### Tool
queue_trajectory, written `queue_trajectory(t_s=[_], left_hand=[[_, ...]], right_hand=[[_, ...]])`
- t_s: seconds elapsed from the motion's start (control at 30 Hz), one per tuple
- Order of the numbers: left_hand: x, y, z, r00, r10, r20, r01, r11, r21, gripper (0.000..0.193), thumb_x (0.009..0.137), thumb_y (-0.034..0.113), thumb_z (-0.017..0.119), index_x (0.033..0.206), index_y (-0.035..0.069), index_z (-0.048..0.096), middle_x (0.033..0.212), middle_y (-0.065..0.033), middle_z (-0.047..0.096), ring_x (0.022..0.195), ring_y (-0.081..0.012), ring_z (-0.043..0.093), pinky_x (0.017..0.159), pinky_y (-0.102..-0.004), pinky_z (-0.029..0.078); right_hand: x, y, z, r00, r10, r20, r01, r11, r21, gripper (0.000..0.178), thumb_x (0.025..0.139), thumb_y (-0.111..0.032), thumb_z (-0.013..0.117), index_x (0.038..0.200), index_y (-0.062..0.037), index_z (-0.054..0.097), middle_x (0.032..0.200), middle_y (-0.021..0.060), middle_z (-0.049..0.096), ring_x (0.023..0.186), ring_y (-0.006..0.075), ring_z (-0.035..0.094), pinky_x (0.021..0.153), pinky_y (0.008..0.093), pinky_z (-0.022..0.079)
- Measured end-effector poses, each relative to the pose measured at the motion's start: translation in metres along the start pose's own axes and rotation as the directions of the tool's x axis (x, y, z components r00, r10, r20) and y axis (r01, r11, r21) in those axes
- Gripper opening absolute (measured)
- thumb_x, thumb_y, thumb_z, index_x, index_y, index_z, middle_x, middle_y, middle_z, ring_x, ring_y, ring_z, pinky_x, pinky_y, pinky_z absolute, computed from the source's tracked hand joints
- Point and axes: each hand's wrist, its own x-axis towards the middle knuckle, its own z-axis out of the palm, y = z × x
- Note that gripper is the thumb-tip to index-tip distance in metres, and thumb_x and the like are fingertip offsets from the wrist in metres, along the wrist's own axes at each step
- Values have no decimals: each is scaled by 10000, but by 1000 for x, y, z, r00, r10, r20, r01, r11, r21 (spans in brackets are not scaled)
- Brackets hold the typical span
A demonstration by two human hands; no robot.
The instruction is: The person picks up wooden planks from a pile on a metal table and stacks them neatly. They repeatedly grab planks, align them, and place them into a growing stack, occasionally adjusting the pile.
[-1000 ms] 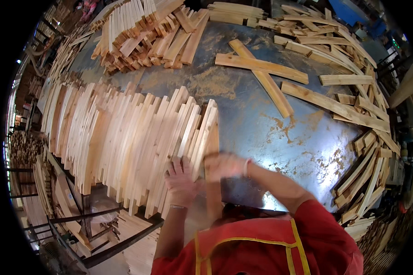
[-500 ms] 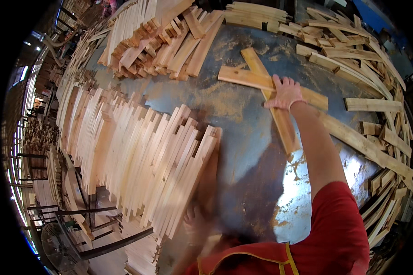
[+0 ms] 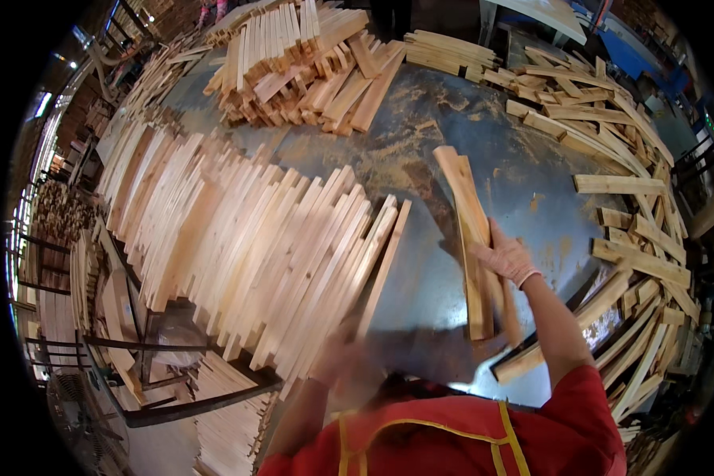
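My right hand (image 3: 506,255) is closed round two wooden boards (image 3: 462,202), which lie nearly side by side and slant over the metal tabletop. The hand wears a pale glove or wrap up to the wrist. Low in the picture, my left hand (image 3: 341,358) is smeared by motion, so its fingers do not show clearly. It is nearest to the lower end of a thin board (image 3: 387,263) at the right end of a long row of upright-set wooden strips (image 3: 238,254). Whether it touches that board, I cannot tell.
A heap of stacked boards (image 3: 293,71) stands at the far left of the metal table (image 3: 420,278). Loose boards (image 3: 611,115) pile along the right side. One long board (image 3: 563,333) lies near my right forearm. A black metal frame (image 3: 190,408) juts out at lower left.
My right hand has come nearer, and the two boards, crossed before, now lie almost parallel in its grasp. The long board at right has shifted toward me. My left hand has moved slightly and blurs.
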Motion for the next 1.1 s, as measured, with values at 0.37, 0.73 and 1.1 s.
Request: queue_trajectory(t_s=[0.37, 0.73, 1.1], left_hand=[[-10, 46, -8, 952, 302, 58, -178, 386, 905, 881, 851, 460, 739, 1554, 31, 425, 1616, -183, 400, 1517, -379, 331, 1240, -557, 253], [3, 14, 44, 872, 472, 132, -346, 403, 847, 935, 887, 456, 728, 1618, -1, 370, 1620, -223, 444, 1470, -439, 441, 1224, -506, 357], [-4, 41, 130, 958, 158, 238, -274, 271, 923, 1085, 847, 598, 750, 1671, 65, 285, 1579, -238, 459, 1373, -414, 529, 1104, -451, 476]], right_hand=[[-29, -110, 179, 960, -269, 74, 271, 962, -22, 736, 918, -648, 575, 1157, 37, 694, 1225, 300, 696, 1163, 479, 657, 1036, 541, 496], [-94, 6, 127, 991, -31, -130, 107, 767, 633, 711, 885, -463, 724, 1398, 2, 562, 1384, 319, 626, 1332, 474, 569, 1159, 477, 437], [-202, 224, 116, 499, 616, -610, -577, 761, 297, 1003, 802, -316, 813, 1633, -24, 332, 1397, 328, 580, 1283, 487, 571, 1113, 528, 459]])
